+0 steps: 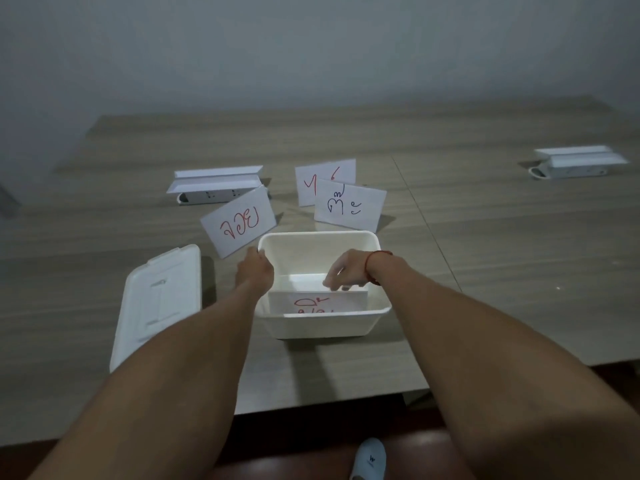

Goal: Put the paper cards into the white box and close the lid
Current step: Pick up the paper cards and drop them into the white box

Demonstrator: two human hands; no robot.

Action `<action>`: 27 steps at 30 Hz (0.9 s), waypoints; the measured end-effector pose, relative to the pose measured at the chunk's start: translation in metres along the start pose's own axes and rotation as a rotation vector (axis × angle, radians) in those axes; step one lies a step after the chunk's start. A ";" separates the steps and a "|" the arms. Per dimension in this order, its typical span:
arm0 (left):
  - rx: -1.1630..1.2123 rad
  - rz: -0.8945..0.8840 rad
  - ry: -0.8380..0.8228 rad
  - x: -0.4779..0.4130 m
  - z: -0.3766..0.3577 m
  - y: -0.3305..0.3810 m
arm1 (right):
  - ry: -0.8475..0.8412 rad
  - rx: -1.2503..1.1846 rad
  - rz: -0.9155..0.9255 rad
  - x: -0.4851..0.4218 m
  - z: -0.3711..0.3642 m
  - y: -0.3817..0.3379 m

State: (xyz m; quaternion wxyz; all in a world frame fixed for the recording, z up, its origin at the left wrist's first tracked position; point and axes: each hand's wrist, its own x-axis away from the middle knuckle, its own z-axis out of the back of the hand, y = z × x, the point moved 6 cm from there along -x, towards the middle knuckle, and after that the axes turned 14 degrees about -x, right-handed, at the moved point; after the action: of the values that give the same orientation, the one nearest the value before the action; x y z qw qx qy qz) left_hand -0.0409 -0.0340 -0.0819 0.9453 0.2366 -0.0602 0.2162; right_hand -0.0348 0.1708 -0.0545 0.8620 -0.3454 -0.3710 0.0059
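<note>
The white box (363,322) stands open near the table's front edge. Its lid (159,303) lies flat to its left. My left hand (255,271) pinches the lower corner of a paper card with red writing (239,225), held tilted above the box's far left corner. My right hand (346,271) reaches into the box, fingertips on the top edge of a card with red writing (317,301) that stands against the near wall. Two more cards stay behind the box: one with blue writing (349,206) and one with red marks (323,178) partly hidden behind it.
A white power strip under a folded paper (214,185) lies at the back left. Another power strip with paper on it (578,162) sits far right. The wooden table (485,237) ends just in front of me, with a shoe (370,459) on the floor below.
</note>
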 end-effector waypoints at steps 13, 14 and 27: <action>-0.105 0.056 0.128 -0.047 -0.003 0.039 | 0.696 0.030 0.106 -0.058 0.126 -0.013; -0.104 0.061 0.134 -0.053 -0.003 0.042 | 0.709 0.060 0.101 -0.065 0.133 -0.014; -0.183 0.068 0.225 -0.084 -0.004 0.064 | 0.678 0.128 -0.033 -0.142 0.165 -0.019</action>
State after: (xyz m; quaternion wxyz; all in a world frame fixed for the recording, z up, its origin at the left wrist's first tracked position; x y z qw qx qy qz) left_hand -0.1447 -0.0137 -0.0767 0.9559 0.1215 0.0186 0.2668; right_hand -0.2482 0.2162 -0.0533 0.9561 -0.2670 -0.0679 -0.1000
